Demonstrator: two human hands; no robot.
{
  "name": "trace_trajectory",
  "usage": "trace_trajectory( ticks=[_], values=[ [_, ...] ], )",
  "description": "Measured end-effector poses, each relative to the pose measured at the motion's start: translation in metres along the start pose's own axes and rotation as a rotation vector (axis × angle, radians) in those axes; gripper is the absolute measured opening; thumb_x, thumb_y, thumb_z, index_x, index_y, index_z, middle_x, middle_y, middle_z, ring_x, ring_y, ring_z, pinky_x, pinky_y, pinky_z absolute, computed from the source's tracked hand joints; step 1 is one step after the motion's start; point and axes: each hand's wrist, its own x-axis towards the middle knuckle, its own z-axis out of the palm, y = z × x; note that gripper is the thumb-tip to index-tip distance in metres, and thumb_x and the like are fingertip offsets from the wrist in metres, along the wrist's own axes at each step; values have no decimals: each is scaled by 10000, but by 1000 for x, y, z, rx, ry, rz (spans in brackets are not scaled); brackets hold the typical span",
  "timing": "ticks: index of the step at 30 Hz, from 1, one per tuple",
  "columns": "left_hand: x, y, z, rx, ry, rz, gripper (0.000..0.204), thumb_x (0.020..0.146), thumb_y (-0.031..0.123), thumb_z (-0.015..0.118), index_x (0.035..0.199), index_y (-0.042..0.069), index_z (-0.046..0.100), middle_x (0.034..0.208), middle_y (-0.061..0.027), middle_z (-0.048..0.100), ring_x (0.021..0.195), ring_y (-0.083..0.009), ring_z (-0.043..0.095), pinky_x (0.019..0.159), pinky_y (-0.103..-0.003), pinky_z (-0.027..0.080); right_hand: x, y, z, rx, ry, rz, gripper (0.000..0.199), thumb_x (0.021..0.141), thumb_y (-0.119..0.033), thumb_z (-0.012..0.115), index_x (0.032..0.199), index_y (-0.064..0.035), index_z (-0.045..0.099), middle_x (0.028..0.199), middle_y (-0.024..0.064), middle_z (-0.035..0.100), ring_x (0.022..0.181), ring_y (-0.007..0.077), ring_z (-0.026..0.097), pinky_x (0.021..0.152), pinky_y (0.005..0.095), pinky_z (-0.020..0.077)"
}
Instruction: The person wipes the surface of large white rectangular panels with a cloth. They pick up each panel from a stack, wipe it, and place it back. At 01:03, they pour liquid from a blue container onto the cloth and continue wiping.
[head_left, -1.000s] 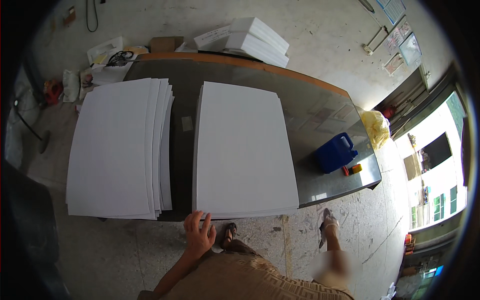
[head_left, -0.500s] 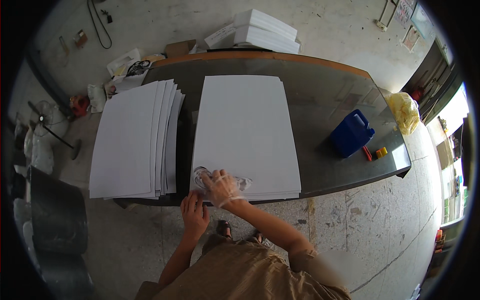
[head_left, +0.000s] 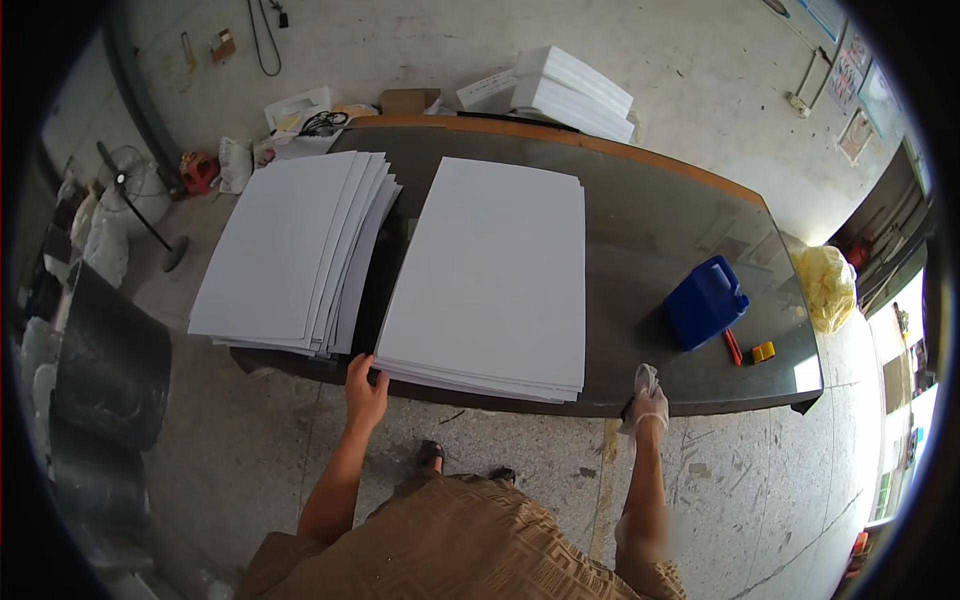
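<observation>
A stack of large white sheets (head_left: 490, 270) lies in the middle of the dark glass-topped table (head_left: 630, 250). At its near left corner, my left hand (head_left: 367, 392) is bare, with thumb and fingers closed on the edge of the sheets. How many sheets it grips is hidden. Off to the right, at the table's front edge, my right hand (head_left: 650, 408) wears a clear plastic glove. It holds a crumpled grey-and-white rag (head_left: 646, 379), apart from the stack. A second, fanned stack of white sheets (head_left: 280, 250) lies on the left.
On the table's right side stand a blue jug (head_left: 705, 303), a red cutter (head_left: 733, 347) and a small yellow-and-black object (head_left: 763, 352). A yellow bag (head_left: 828, 288) is beyond the right end. White foam blocks (head_left: 575, 95) sit behind the table; a fan (head_left: 125, 180) stands left.
My right hand has left the near left corner of the middle stack and swung right with the rag, off the sheets. My left hand stays at that corner. The view has shifted.
</observation>
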Motion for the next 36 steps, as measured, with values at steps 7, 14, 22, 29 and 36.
trace_trajectory(
  ticks=[7, 14, 22, 29, 36],
  values=[
    [25, -1, -2, 89, -194, -220, 424, 887, 203, 635, 1171, -110, 611, 1261, -321, 541, 1169, -436, 530, 998, -452, 447, -46, -24, 29, 228, -191, -126, 485, 965, -385, 571, 1272, -12, 610, 1109, 151, 701, 1017, 250, 661, 898, 349, 482],
    [36, 9, -7, -131, -190, -382, 339, 865, 192, 643, 1053, -90, 663, 1083, -263, 662, 1009, -349, 647, 882, -415, 503, -74, -60, 42, 494, -317, -193, 481, 962, -405, 602, 1222, -2, 632, 970, 60, 669, 879, 125, 577, 803, 299, 473],
    [44, 3, -5, -91, -100, -270, 325, 871, 194, 616, 1043, -75, 675, 1005, -223, 708, 947, -323, 686, 812, -373, 525, -61, -49, 40, 933, -537, -23, 487, 934, -415, 648, 1262, -57, 603, 965, 13, 649, 803, 110, 579, 714, 275, 475],
    [49, 20, -11, -109, -154, -278, 276, 916, 173, 594, 1009, -76, 668, 949, -183, 709, 872, -284, 691, 762, -390, 531, -70, -69, 22, 1251, -746, -12, 559, 948, -340, 643, 1342, 36, 516, 1296, 148, 595, 1169, 230, 581, 1006, 344, 465],
    [58, 44, -2, -1172, -76, -590, 270, 949, 132, 614, 1172, -3, 548, 1008, -116, 637, 918, -222, 656, 799, -381, 581, -63, -64, 8, 1475, -825, 53, 488, 933, -303, 659, 1293, 14, 571, 1164, 111, 669, 1024, 212, 657, 889, 345, 531]
  ],
)
